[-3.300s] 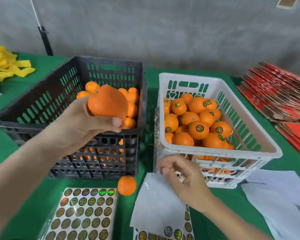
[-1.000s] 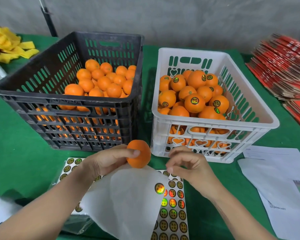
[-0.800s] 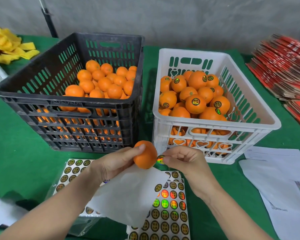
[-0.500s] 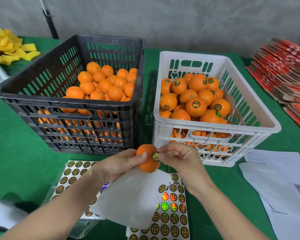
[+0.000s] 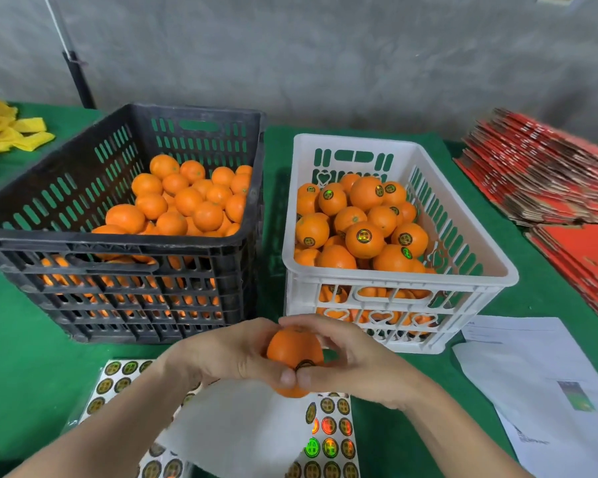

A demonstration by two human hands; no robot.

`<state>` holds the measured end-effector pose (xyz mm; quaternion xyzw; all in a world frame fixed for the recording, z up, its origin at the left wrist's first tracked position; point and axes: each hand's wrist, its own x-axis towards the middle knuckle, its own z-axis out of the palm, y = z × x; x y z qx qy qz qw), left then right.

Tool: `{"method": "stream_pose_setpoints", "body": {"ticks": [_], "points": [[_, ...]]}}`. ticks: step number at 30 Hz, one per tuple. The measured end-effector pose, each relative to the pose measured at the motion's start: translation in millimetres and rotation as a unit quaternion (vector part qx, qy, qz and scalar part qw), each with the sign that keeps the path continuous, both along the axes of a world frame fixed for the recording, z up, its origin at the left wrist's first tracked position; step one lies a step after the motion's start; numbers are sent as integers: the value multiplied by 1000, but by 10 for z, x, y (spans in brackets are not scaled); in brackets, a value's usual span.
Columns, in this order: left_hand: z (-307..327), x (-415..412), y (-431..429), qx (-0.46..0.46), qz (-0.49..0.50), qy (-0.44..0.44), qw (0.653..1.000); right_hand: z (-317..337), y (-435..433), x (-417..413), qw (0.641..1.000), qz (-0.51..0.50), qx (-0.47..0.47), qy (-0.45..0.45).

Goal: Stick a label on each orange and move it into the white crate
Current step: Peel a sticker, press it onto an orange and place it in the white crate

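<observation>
— Orange (image 5: 292, 350) at lower centre, was it labelled?
— Label (image 5: 304, 364) was on; left hand (image 5: 228, 353) and right hand (image 5: 356, 360) both curled round the orange, thumbs pressing. Not yet crated.
— Beyond?
— White crate (image 5: 399, 273), centre right, looked half full; black crate (image 5: 118, 236), left, held many unlabelled. Nothing blocked the way.

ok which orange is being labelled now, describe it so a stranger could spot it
Find the white crate on the green table. Just in front of its near left corner, the left hand and right hand grip one orange. It is the only orange outside both crates, a round label by the thumbs.
</observation>
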<state>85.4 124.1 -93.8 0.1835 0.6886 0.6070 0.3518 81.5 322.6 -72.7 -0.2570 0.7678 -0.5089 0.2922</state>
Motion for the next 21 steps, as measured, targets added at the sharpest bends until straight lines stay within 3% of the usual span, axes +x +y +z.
{"method": "stream_pose_setpoints", "body": {"ticks": [6,9,11,14,16,21], "points": [[11,-73,22,111,13,-49,993,148,-36,-7,981,-5,59,183],[9,-92,-9,145,74,-73,984,353,-43,-264,966,-92,-8,241],[22,-106,-47,116,115,-93,982,492,-57,-632,947,-172,-14,270],[1,-126,-96,13,176,-106,979,523,-146,-1287,902,-181,217,325],[-16,-134,-125,-5,219,-120,968,393,-216,-1579,870,-155,344,318],[-30,-123,-256,41,244,-178,953,143,-351,-1785,822,-83,453,335]]}}
